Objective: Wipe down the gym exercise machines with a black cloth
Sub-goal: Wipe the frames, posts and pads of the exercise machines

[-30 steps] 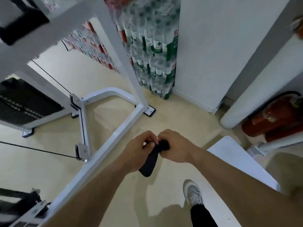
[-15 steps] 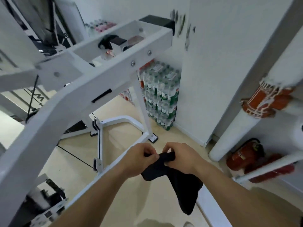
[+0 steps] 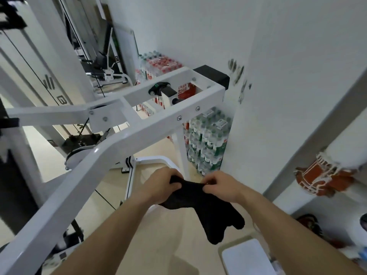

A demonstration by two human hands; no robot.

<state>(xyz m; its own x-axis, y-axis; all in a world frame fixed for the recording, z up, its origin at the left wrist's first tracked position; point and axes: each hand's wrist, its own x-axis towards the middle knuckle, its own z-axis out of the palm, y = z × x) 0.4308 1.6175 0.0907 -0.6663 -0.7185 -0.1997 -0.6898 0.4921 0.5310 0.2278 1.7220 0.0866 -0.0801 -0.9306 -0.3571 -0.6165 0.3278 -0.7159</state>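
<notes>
Where the two forearms meet nearest the camera, I log the black cloth held between both hands and touching nothing else. The left hand grips one bunched end with curled fingers. The right hand pinches the upper edge, and the slack hangs below that wrist.

Change noted: a second ago the cloth was a tight roll between touching hands. Now the hands are set apart and the cloth is opened out. The view has also lifted from the base rails to the machine's upper frame. My judgement is that the cloth is being readied and no wiping has begun here.

Edges and room:
- A white lidded box sits on the floor under the right forearm. The bare floor between it and the machine is the standing room.
- The sloping white bar runs just left of the left forearm — probably the nearest surface to wipe, with a free reach along it.
- Beyond it, the bolted cross-frame ends in a black end cap close to the wall. That gap looks tight for an elbow.
- Stacked water bottles fill the corner behind the upright.
- A pipe with an orange fitting stands out at far right.
- Further machines at the back are too blurred to assess.
</notes>
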